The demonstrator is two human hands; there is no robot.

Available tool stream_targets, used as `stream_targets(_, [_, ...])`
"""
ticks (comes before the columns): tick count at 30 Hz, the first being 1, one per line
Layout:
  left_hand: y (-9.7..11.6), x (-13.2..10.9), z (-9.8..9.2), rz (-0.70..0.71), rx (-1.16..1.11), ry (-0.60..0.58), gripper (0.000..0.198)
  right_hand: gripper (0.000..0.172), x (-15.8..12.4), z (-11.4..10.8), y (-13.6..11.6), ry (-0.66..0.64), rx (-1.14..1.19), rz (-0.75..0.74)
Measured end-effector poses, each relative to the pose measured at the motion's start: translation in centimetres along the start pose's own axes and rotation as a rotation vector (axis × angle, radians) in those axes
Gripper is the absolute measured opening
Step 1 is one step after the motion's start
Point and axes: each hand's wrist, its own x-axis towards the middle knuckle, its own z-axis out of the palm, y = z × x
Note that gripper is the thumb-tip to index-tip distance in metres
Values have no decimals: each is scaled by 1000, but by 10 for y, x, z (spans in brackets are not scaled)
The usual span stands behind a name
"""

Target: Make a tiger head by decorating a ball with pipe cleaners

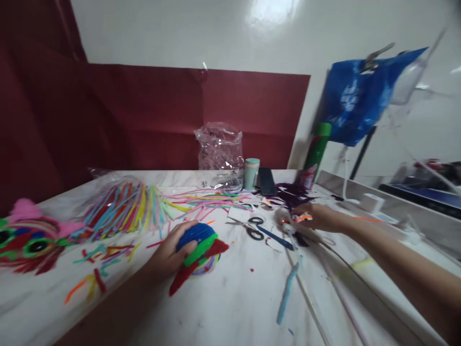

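Note:
My left hand (169,252) is wrapped round a ball-shaped pipe-cleaner craft (200,251) in blue, green and red, resting on the white marble table (234,307). My right hand (312,217) reaches out to the right and closes on a small tool with an orange tip (299,218); what it is stays blurred. Black-handled scissors (254,228) lie between the two hands, with a blue pen-like stick (275,237) beside them. A light blue pipe cleaner (288,292) lies in front of the right arm.
A fan of coloured pipe cleaners (126,206) spreads at back left, with cut bits (97,266) near it. A finished fuzzy mask (29,240) sits at far left. A clear bag (219,149), cup (251,174), phone (267,180) and spray can (316,154) stand at the back.

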Motion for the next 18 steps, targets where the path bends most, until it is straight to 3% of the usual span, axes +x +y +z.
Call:
stream_targets(2, [0, -1, 1, 39, 31, -20, 46, 24, 1, -3, -24, 97, 50, -17])
stream_targets(5, [1, -3, 1, 95, 81, -40, 47, 26, 0, 1, -81, 163, 212, -137])
stream_targets(10, [1, -5, 2, 195, 122, -94, 49, 23, 0, 21, -167, 94, 454, -499])
stream_targets(13, [1, -7, 2, 252, 143, -114, 50, 27, 3, 31, -187, 60, 470, -573])
stream_targets(18, [3, -7, 4, 292, 176, -143, 50, 25, 9, 44, -189, 44, 431, -677])
